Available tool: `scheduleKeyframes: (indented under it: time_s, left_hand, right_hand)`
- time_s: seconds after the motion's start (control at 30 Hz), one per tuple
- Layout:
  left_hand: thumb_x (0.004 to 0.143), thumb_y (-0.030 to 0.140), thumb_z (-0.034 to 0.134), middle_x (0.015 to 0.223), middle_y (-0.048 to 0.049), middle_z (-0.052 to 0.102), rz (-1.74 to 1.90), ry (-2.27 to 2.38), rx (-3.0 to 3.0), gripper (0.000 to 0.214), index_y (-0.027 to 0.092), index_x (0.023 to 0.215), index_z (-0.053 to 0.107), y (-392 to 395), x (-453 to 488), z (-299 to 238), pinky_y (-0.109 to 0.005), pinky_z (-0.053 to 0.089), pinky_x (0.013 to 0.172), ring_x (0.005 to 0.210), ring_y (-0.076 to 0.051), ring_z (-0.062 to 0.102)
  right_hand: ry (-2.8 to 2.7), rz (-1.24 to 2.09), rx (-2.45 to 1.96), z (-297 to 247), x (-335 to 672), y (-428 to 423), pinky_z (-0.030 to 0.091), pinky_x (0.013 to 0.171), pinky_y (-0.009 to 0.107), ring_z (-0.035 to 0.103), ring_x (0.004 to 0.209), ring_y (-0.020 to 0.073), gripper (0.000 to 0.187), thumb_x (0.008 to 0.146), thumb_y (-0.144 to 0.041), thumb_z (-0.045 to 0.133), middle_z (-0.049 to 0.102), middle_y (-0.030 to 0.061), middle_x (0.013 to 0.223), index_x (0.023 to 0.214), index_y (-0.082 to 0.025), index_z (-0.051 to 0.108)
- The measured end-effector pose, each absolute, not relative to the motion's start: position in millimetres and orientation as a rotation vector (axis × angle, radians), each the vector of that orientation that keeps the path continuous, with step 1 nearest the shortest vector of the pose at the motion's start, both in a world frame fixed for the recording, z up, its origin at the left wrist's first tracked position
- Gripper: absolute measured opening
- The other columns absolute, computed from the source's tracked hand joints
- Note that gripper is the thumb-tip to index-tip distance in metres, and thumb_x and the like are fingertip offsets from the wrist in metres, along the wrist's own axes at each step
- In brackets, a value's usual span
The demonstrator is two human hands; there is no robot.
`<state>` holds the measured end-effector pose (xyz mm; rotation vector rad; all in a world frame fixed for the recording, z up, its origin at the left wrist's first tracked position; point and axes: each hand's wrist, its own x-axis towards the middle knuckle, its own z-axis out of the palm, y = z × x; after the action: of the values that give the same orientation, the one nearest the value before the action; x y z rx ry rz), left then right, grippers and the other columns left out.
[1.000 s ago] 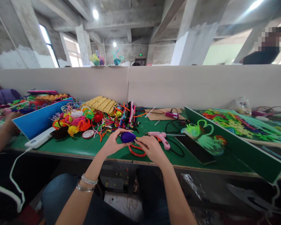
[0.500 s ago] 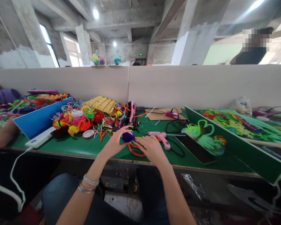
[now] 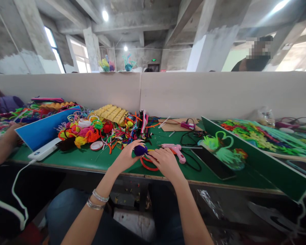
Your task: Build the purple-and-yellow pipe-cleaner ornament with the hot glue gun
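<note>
My left hand (image 3: 129, 154) curls its thumb and fingers around a fuzzy dark purple ball (image 3: 140, 150), which looks wound from pipe cleaner. Close against the ball's right side is my right hand (image 3: 165, 160), its fingers bent and pressed together; whatever they pinch is hidden. A red ring-shaped piece (image 3: 148, 165) lies on the green table under both hands. Just beyond the right hand rests a pink glue gun (image 3: 177, 151) with a clear glue stick out of its back.
Left stands a heap of colourful pipe-cleaner pieces (image 3: 88, 131) before a blue board (image 3: 47, 127) and white power strip (image 3: 44, 149). At right are a black phone (image 3: 214, 163), green pipe-cleaner swans (image 3: 225, 151) and a green board (image 3: 257, 160). Another person's arm (image 3: 2, 144) is far left.
My hands keep nearly the same pose, with the purple ball turned or shifted very slightly. The person in the background has moved left.
</note>
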<state>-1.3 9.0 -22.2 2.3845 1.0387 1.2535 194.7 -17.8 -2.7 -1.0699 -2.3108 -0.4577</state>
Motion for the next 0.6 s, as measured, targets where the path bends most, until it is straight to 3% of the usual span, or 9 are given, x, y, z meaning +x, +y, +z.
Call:
scheduleKeyframes:
  time_s: [0.6]
  left_hand:
    - [0.075,0.030,0.062,0.121,-0.0086,0.056,1.239,1.064,2.363,0.047,0.022,0.119,0.046,9.5,0.4,-30.2,-0.042,0.037,0.101,0.114,-0.022,0.052]
  right_hand:
    - [-2.349,-0.411,-1.073,-2.5,199.0,-16.8,0.031,0.073,0.031,0.061,0.077,0.0167,0.024,0.092,-0.031,0.042,0.071,0.0025,0.083,0.088,-0.020,0.064]
